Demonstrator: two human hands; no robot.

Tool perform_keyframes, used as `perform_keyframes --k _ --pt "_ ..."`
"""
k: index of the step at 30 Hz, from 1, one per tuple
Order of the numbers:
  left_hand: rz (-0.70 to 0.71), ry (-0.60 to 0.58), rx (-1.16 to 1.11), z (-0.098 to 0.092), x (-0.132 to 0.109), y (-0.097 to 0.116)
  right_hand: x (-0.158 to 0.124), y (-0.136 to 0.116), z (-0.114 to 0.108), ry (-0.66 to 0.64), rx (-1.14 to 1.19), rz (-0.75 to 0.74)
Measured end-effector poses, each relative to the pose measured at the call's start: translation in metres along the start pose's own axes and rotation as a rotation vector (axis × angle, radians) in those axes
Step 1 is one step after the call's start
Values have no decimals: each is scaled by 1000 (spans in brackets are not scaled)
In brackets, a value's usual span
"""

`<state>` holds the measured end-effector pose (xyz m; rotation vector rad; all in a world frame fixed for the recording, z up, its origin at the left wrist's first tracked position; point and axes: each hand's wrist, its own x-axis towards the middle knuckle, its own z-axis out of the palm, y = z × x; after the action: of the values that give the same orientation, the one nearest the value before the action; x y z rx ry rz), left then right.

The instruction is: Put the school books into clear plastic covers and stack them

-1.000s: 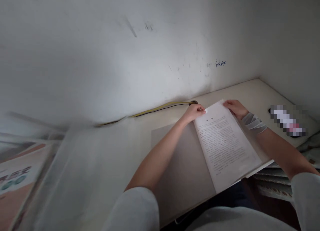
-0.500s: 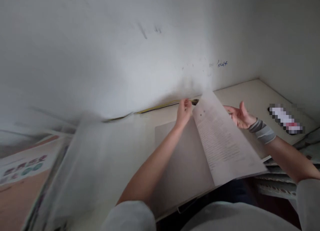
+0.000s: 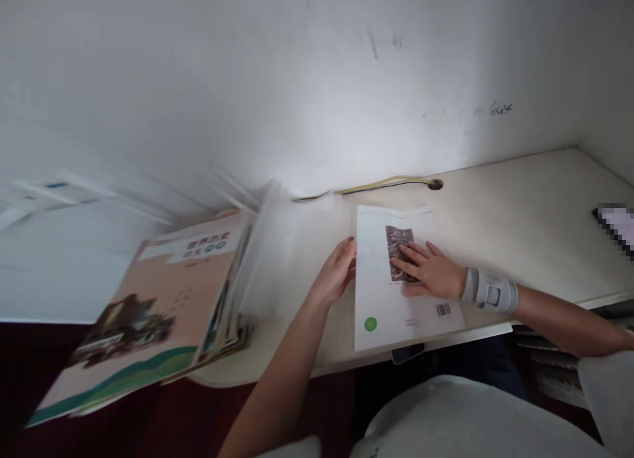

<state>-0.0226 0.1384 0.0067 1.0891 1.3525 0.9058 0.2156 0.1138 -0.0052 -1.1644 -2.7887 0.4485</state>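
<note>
A closed white book (image 3: 396, 312) lies back cover up on the cream desk (image 3: 525, 233), showing a small dark picture, a green dot and a barcode. My right hand (image 3: 428, 271), with a grey wrist brace, lies flat on that cover with fingers stretched out. My left hand (image 3: 337, 273) rests open against the book's left edge, fingers together and extended. Neither hand holds anything.
A leaning stack of books (image 3: 148, 312) with a pink and teal cover stands at the left, overhanging the desk edge. A yellow cable (image 3: 386, 184) runs along the white wall to a desk hole. A blurred-out device (image 3: 617, 223) lies at the far right.
The open book has been shut and now lies back cover up. Both hands moved from the page's top corners onto the closed book. The view swung left.
</note>
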Motion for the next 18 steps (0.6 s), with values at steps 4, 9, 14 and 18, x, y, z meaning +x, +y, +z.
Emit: perform_keyframes --k 4,9,14,18 --pt "17 79 -65 -3 -19 -10 7 -11 11 71 -31 -39" --pt "79 173 38 -11 -22 -30 20 -18 13 45 -35 -7" --pt "53 203 -155 -17 -33 -35 37 -23 17 23 -44 77" --pt "-32 206 -385 -23 -41 -28 50 -32 32 34 -77 59"
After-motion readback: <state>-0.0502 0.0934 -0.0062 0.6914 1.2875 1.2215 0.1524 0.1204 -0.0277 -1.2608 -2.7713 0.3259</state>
